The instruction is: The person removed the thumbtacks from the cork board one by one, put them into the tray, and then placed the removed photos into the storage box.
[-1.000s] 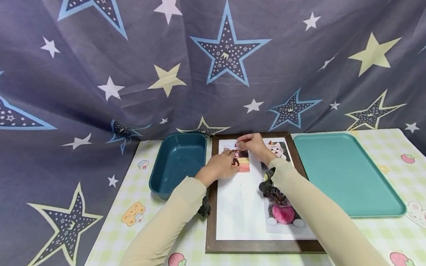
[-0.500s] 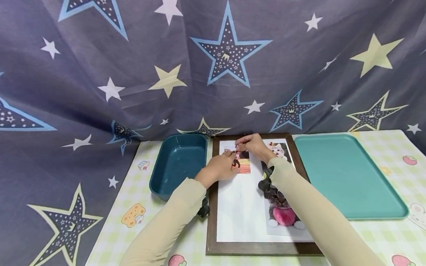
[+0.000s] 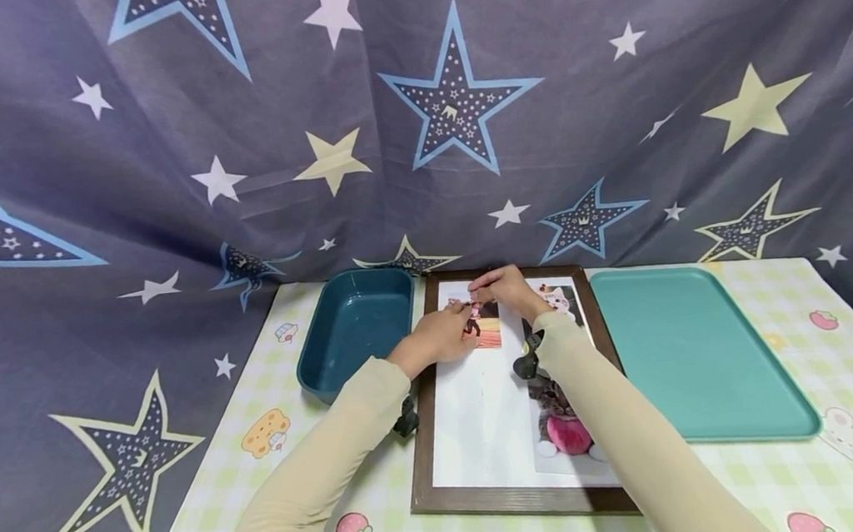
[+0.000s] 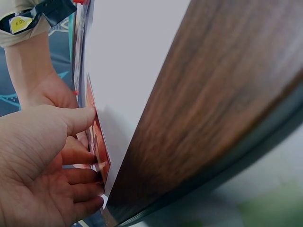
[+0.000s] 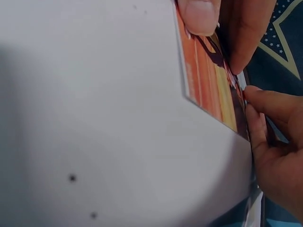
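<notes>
On a white board (image 3: 477, 429) with a brown wooden frame lies a small photo (image 3: 488, 335) in orange and dark tones. My left hand (image 3: 441, 334) presses it down, thumb and fingertips spread on its surface in the left wrist view. At the photo's top edge my right hand (image 3: 505, 287) pinches a small red push pin (image 5: 245, 95), mostly hidden by the fingertips. On the board's right side are a white cat photo (image 3: 559, 301), with a red pin near its top, and a grey cat photo (image 3: 567, 433), partly covered by my right arm.
A dark teal basin (image 3: 359, 325) stands left of the frame. To the right lies a flat turquoise tray (image 3: 712, 360). A checked cloth (image 3: 385, 503) covers the table, and a star-patterned curtain (image 3: 422, 208) hangs right behind it.
My right hand has shifted slightly left, closing over the photo's top edge, so the red pin there shows less. My left hand keeps its place on the photo.
</notes>
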Demonstrator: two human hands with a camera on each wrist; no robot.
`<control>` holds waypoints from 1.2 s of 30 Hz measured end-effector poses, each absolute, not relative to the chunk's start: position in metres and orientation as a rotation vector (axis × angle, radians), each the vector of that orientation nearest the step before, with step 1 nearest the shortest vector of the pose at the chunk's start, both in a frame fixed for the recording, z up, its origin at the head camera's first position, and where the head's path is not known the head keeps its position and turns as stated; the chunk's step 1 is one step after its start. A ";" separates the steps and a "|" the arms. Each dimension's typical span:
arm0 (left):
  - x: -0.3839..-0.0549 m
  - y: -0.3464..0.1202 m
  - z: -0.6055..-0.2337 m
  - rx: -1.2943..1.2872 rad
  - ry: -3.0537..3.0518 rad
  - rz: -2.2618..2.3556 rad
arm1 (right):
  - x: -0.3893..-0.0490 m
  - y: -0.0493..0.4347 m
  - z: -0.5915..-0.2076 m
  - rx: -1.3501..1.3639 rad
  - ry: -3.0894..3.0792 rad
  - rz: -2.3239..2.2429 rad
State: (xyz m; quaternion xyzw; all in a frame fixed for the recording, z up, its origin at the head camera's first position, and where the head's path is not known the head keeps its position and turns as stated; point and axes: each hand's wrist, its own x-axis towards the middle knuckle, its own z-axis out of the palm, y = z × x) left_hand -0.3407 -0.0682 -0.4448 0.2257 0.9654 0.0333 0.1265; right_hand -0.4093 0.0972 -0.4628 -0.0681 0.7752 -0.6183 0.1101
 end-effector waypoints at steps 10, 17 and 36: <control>-0.341 -0.072 -0.446 0.637 2.755 0.135 | -0.410 0.097 -0.464 -0.249 2.339 -1.792; -0.339 -0.070 -0.446 0.647 2.713 0.022 | -0.409 0.097 -0.463 -0.293 2.379 -1.781; -0.337 -0.068 -0.445 0.660 2.730 -0.027 | -0.412 0.096 -0.466 -0.256 2.424 -1.737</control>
